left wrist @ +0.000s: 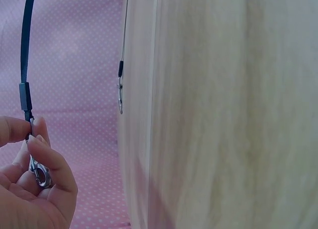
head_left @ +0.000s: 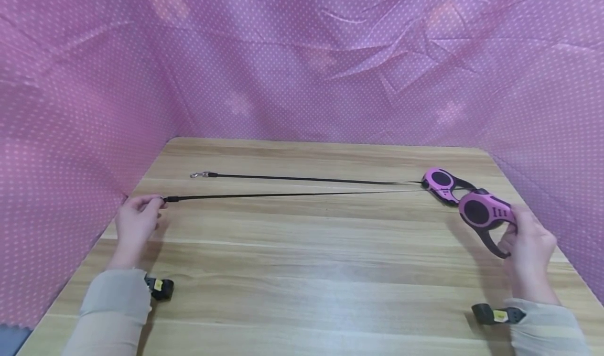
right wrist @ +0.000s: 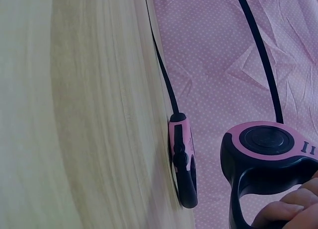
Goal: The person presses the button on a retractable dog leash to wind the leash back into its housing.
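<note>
My right hand (head_left: 532,238) grips the handle of a pink and black retractable dog leash (head_left: 476,211), holding its casing up over the right side of the table. From that casing the black strap (head_left: 264,195) stretches across to the left. There my left hand (head_left: 136,220) pinches the strap's end between thumb and fingertips, and in the left wrist view the silver snap hook (left wrist: 43,176) hangs against the fingers. Behind lies a second pink and black retractable leash (head_left: 439,182), partly overlapped by the first in the head view. Its strap (head_left: 306,179) runs out leftward to a metal snap hook (head_left: 198,174).
Both leashes are over a light wood-grain table (head_left: 302,272). Pink dotted cloth (head_left: 302,83) hangs along the back and both sides. A small black camera (head_left: 160,289) is strapped at the left wrist, another (head_left: 491,314) at the right.
</note>
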Motion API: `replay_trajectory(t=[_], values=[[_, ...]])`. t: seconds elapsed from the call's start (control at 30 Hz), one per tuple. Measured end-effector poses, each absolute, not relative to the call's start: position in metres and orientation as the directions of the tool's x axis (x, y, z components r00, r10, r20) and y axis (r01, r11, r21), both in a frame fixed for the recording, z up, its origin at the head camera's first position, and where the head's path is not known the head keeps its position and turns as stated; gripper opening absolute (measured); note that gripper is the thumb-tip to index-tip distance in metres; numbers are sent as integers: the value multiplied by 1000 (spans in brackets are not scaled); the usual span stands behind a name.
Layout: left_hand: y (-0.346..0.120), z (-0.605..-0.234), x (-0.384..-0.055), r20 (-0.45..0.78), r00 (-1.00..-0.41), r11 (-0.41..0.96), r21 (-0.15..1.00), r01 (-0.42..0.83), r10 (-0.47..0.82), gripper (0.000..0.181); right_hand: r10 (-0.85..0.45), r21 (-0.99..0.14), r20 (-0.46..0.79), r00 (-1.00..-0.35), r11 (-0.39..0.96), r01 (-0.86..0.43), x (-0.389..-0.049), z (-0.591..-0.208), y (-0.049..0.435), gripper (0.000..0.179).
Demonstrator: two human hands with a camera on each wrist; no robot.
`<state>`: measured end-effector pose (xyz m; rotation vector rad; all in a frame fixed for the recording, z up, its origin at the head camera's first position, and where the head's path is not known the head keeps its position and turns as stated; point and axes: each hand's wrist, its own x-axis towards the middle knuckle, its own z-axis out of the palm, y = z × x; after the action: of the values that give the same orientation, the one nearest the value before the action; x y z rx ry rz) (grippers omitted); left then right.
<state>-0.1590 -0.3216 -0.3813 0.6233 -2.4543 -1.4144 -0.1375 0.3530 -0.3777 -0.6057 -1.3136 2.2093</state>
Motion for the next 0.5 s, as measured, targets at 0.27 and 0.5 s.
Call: replay_trajectory(t=[0.27, 0.5], values=[[-318, -381, -159, 20, -881, 453, 863, -224, -473, 36, 616, -901, -108, -780, -393, -186, -140, -379, 350, 45], [-316, -380, -159, -2, -882, 439, 867, -237, -472, 39, 602, -910, -98, -792, -376, -173, -139, -380, 346, 49]])
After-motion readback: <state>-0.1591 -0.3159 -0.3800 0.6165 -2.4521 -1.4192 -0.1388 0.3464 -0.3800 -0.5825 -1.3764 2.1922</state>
